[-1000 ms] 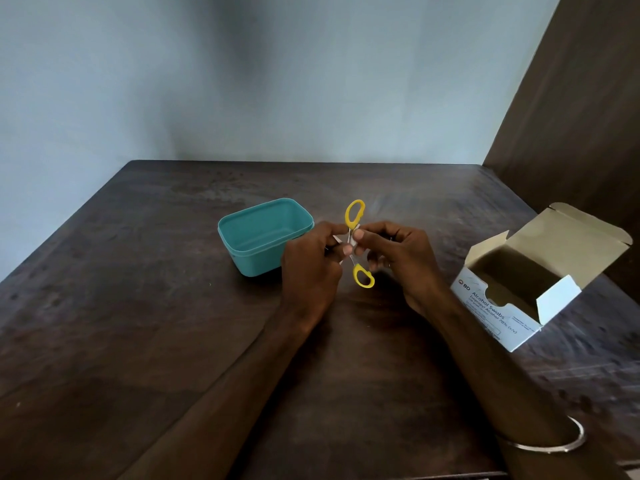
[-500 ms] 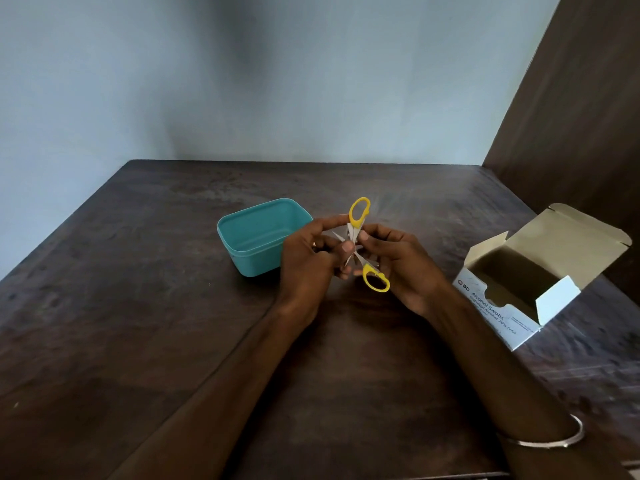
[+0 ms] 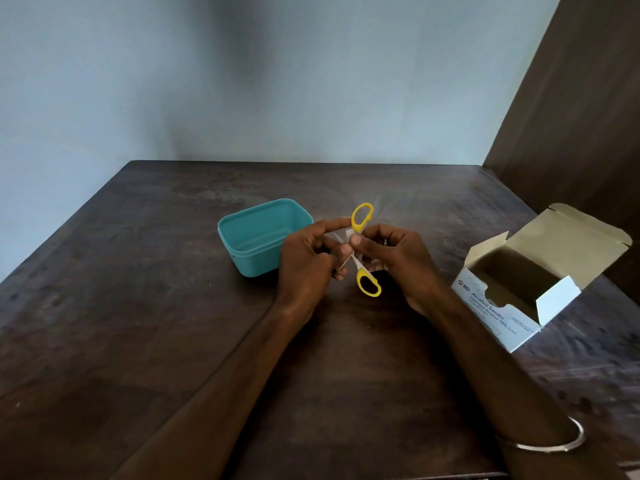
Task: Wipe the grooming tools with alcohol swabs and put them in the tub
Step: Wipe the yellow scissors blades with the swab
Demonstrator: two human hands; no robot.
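— Hands?
— Left hand [image 3: 306,261] and right hand [image 3: 398,259] both pinch small yellow-handled metal scissors [image 3: 362,252], blades apart, above the dark wooden table [image 3: 138,306].
— The teal plastic tub [image 3: 258,233]?
— At ten o'clock from them.

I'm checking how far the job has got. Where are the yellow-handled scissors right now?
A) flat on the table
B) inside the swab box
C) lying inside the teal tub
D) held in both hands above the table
D: both the left hand and the right hand hold the scissors beside the tub, which looks empty.
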